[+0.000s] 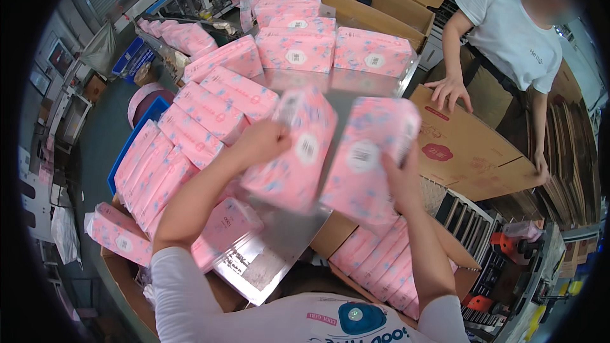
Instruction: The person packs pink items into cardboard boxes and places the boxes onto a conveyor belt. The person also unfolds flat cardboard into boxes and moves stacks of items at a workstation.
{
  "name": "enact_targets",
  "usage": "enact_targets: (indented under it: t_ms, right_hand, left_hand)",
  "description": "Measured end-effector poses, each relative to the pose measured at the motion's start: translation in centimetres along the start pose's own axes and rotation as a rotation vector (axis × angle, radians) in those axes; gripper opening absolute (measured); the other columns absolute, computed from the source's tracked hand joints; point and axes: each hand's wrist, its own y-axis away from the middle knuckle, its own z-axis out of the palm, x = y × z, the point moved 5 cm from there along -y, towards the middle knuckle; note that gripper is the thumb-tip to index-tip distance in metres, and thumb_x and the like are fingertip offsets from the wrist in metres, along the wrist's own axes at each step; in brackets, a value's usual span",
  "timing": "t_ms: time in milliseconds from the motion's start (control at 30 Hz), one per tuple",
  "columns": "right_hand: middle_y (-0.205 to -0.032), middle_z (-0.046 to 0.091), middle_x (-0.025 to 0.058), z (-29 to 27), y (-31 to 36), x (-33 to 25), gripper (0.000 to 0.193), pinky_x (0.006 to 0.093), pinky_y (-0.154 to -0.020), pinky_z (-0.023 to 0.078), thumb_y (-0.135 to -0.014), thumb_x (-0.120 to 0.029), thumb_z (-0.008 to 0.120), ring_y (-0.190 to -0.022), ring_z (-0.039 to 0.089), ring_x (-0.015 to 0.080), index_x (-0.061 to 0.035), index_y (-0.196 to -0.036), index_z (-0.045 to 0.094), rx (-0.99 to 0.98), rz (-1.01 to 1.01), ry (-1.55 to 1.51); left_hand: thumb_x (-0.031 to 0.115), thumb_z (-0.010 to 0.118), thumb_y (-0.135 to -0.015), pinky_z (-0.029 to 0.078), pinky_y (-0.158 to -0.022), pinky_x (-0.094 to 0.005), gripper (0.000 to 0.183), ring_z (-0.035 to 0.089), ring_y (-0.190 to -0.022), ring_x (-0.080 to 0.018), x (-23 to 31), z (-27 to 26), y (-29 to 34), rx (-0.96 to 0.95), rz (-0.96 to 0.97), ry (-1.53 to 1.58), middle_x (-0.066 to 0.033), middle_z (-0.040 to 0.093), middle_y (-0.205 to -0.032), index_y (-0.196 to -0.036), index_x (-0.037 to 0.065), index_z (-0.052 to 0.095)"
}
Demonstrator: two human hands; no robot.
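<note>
My left hand (270, 141) is closed on a pink, flower-patterned tissue pack (311, 130), gripping it at its left side. A second pink tissue pack (359, 133) is in my right hand (403, 181), held by its right side. Both packs are tilted and slightly blurred, side by side in front of me, over the metal table (340, 86). Below my right forearm stands an open carton (470, 273) with a row of the same packs (375, 257) inside. More packs (203, 114) lie in rows to the left of my left hand.
Further packs (295, 51) stand at the table's far side, by an open brown box (375, 9). At right, a co-worker (508, 32) handles a flattened carton (464, 146) near stacked cardboard (569, 159). A roller conveyor (464, 219) runs beside my carton. A blue bin (130, 146) is at left.
</note>
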Motion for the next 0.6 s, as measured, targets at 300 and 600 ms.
enact_targets:
  t_ms: [300, 600]
  right_hand:
    - [-0.138, 0.038, 0.0188, 5.9, 10.0, 1.6, 0.073, 0.0382, -0.09, 0.047, -0.085, -0.023, 0.061, -0.113, 0.054, 0.0309, -0.0038, -0.143, 0.02, -0.67, 0.298, 0.255]
    - [-0.119, 0.053, 0.0244, -35.0, 32.5, 6.4, 0.056, 0.0438, -0.088, 0.046, -0.078, -0.027, 0.067, -0.105, 0.054, 0.0419, 0.0071, -0.119, 0.05, 0.457, 0.2, 1.502]
  left_hand:
    - [0.013, 0.056, -0.083, 0.048, -0.069, -0.0353, 0.014, 0.061, -0.078, -0.0289, 2.8, 1.2, 12.0, 0.117, -0.099, 0.226, -0.0161, 0.061, -0.085, -0.09, 0.001, 0.057]
    - [0.016, 0.057, -0.09, 0.049, -0.07, -0.027, 0.02, 0.06, -0.079, -0.0126, 11.2, 18.5, 22.0, -0.393, -0.164, 0.688, -0.0074, 0.064, -0.089, -0.102, 0.0, 0.058]
